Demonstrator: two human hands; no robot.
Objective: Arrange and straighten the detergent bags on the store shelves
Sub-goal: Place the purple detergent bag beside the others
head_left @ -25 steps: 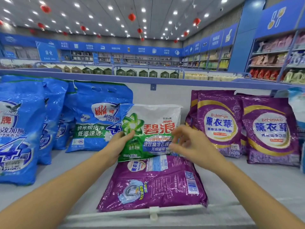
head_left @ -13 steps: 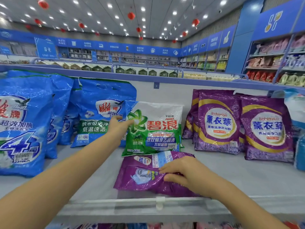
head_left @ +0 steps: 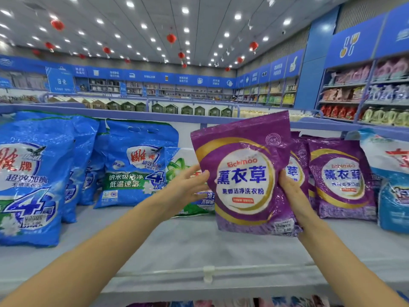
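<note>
The front purple bag (head_left: 243,173) is showing "Eichimoo", large "薰衣草", "薰香洁净洗衣粉" and a price sticker reading "2.00", and the right purple bag (head_left: 340,178) is repeating "薰衣草". To the left, the blue bag (head_left: 137,165) is displaying "雕牌", "超效加酶", "纳米级洁净 低温速溶" and a big "4", while the far blue sign (head_left: 61,81) is reading "日化".

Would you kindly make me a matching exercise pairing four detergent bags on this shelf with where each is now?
Things:
1 nearest purple plastic detergent bag
2 green-and-white plastic detergent bag
3 biggest blue plastic detergent bag
4 pale blue-and-white plastic bag

Places:
a far right
b far left
c held between left hand and right hand
d behind the left hand

Pairs: 1-c, 2-d, 3-b, 4-a
</note>
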